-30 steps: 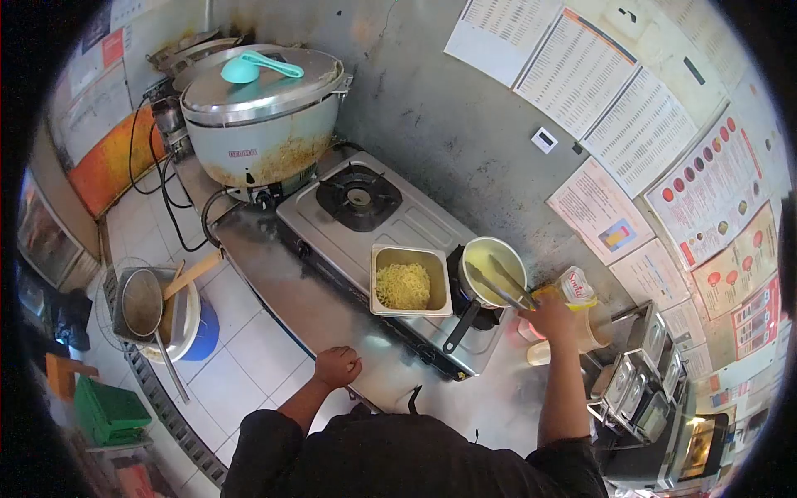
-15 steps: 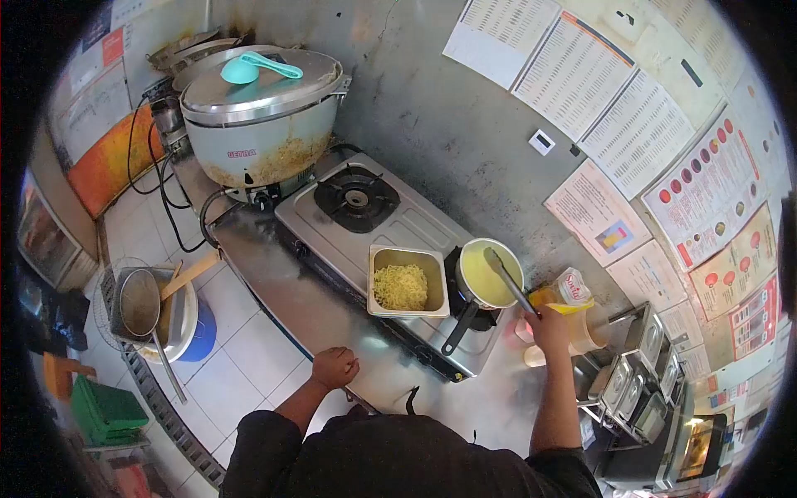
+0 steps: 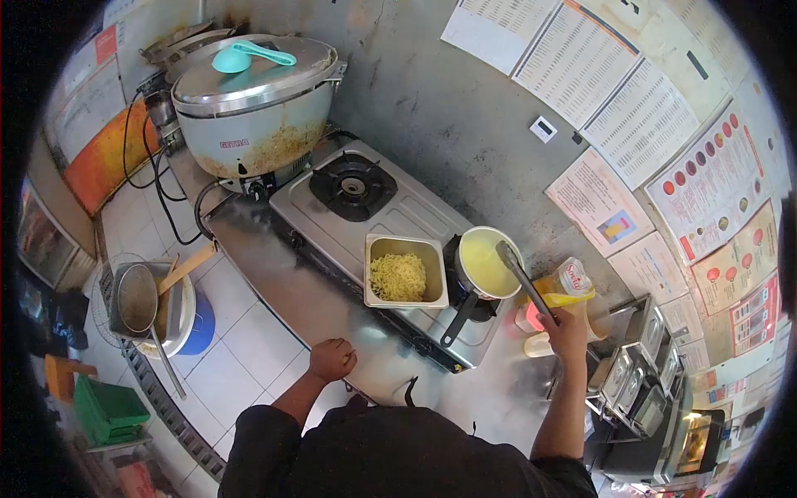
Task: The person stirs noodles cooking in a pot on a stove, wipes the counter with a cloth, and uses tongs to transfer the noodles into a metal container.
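My right hand is closed round the handle of the tongs, whose tips lie at the right rim of a small pot with pale yellow liquid. The pot sits on the right burner of the steel gas stove, its black handle pointing toward me. Left of it on the stove stands a steel container of yellow noodles. My left hand is curled closed above the counter's front edge; whether it holds anything small cannot be seen.
A large rice cooker with a turquoise scoop on its lid stands back left. Right of the stove are a yellow-labelled pouch and a metal rack. A strainer rests over a bucket at left.
The tongs have moved from over the middle of the pot to its right rim, and my right hand has shifted right and down. My left hand stays nearly in place.
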`<act>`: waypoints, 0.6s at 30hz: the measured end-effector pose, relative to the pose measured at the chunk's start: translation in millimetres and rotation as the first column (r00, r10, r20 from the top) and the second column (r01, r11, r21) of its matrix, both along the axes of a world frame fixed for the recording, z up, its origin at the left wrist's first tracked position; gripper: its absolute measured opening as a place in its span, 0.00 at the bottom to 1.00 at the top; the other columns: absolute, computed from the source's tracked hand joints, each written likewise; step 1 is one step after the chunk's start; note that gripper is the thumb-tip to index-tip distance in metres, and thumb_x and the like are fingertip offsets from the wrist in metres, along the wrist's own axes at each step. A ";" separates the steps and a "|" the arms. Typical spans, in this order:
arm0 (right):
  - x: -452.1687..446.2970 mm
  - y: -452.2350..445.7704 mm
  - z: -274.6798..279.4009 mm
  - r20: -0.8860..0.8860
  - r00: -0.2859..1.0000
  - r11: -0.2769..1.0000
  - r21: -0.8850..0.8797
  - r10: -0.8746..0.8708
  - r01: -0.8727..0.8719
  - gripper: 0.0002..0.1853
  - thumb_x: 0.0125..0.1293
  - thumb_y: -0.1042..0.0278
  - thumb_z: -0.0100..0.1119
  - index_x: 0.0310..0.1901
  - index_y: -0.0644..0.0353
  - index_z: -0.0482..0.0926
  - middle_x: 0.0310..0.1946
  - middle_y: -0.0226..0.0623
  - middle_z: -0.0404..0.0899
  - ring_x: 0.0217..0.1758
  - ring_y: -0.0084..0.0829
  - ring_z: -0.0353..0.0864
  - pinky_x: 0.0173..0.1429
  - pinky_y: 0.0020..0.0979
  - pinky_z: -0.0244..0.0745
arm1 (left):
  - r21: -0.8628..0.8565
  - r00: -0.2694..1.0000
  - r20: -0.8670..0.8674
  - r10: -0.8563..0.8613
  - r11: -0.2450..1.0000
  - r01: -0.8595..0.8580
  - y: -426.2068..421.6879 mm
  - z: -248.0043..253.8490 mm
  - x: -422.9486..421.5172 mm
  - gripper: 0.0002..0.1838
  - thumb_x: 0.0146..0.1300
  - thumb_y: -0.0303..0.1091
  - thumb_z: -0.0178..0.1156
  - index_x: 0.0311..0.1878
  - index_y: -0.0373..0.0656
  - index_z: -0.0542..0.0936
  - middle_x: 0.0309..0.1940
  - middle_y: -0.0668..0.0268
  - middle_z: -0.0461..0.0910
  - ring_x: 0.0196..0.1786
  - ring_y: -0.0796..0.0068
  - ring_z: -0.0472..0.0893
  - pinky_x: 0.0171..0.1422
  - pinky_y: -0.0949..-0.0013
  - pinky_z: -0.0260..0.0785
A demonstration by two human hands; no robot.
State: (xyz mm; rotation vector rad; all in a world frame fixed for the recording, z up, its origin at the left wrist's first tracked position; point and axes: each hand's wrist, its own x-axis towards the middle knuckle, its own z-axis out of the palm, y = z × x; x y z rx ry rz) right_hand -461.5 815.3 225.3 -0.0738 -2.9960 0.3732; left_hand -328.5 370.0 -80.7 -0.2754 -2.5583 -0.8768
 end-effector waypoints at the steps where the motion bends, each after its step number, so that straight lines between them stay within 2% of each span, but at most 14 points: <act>1: 0.6 1.8 1.2 0.004 1.000 0.999 0.039 0.013 -0.014 0.20 0.64 0.46 0.72 0.44 0.56 0.90 0.26 0.40 0.85 0.26 0.38 0.83 0.36 0.41 0.76 | -0.001 1.000 0.007 0.002 1.000 -0.002 -0.3 -0.7 -0.1 0.10 0.56 0.38 0.69 0.27 0.48 0.78 0.27 0.63 0.81 0.30 0.58 0.84 0.37 0.56 0.79; 4: 4.2 9.6 18.8 0.047 0.997 0.984 0.165 0.067 -0.074 0.21 0.61 0.44 0.73 0.44 0.53 0.90 0.28 0.42 0.87 0.32 0.45 0.86 0.41 0.44 0.79 | 0.022 0.999 -0.053 0.005 1.000 -0.004 0.8 1.4 -0.7 0.09 0.57 0.37 0.68 0.27 0.48 0.78 0.27 0.63 0.80 0.30 0.57 0.83 0.37 0.56 0.78; 6: 0.8 4.9 48.4 0.112 0.988 0.956 0.262 0.108 -0.134 0.22 0.59 0.42 0.74 0.45 0.51 0.90 0.31 0.44 0.88 0.38 0.48 0.88 0.45 0.46 0.80 | 0.006 1.000 -0.011 0.009 1.000 -0.009 0.6 2.2 1.0 0.09 0.56 0.37 0.69 0.28 0.48 0.77 0.26 0.62 0.80 0.30 0.56 0.84 0.37 0.55 0.78; 7: 2.0 -8.9 66.0 0.125 0.986 0.941 0.308 0.108 -0.142 0.26 0.55 0.38 0.75 0.45 0.52 0.91 0.34 0.46 0.88 0.41 0.49 0.89 0.46 0.46 0.80 | -0.004 1.000 0.007 0.009 1.000 -0.009 0.5 2.8 0.1 0.09 0.56 0.37 0.69 0.28 0.48 0.77 0.26 0.62 0.80 0.30 0.56 0.84 0.37 0.55 0.78; 10: -33.6 -9.4 68.5 0.288 0.958 0.824 0.542 -0.001 -0.162 0.32 0.49 0.32 0.75 0.39 0.57 0.89 0.37 0.45 0.89 0.42 0.48 0.89 0.48 0.45 0.83 | -0.012 1.000 -0.018 -0.002 1.000 0.001 0.3 -3.8 -1.2 0.09 0.56 0.37 0.68 0.28 0.48 0.77 0.27 0.61 0.81 0.31 0.55 0.84 0.36 0.54 0.78; 13: -56.7 -28.8 72.1 0.335 0.942 0.754 0.616 0.011 -0.227 0.33 0.47 0.32 0.76 0.38 0.58 0.90 0.37 0.45 0.89 0.41 0.47 0.90 0.46 0.44 0.84 | 0.001 1.000 -0.018 -0.020 1.000 0.020 0.3 -0.4 -1.1 0.09 0.56 0.38 0.68 0.28 0.48 0.77 0.27 0.61 0.81 0.31 0.55 0.84 0.36 0.54 0.78; 18: -74.0 -30.6 61.1 0.361 0.931 0.757 0.595 0.047 -0.269 0.25 0.52 0.37 0.75 0.40 0.51 0.90 0.37 0.41 0.89 0.44 0.47 0.89 0.50 0.48 0.82 | -0.015 1.000 0.001 0.002 1.000 -0.002 0.4 9.0 0.4 0.09 0.56 0.36 0.68 0.27 0.47 0.77 0.27 0.62 0.81 0.31 0.56 0.84 0.36 0.55 0.78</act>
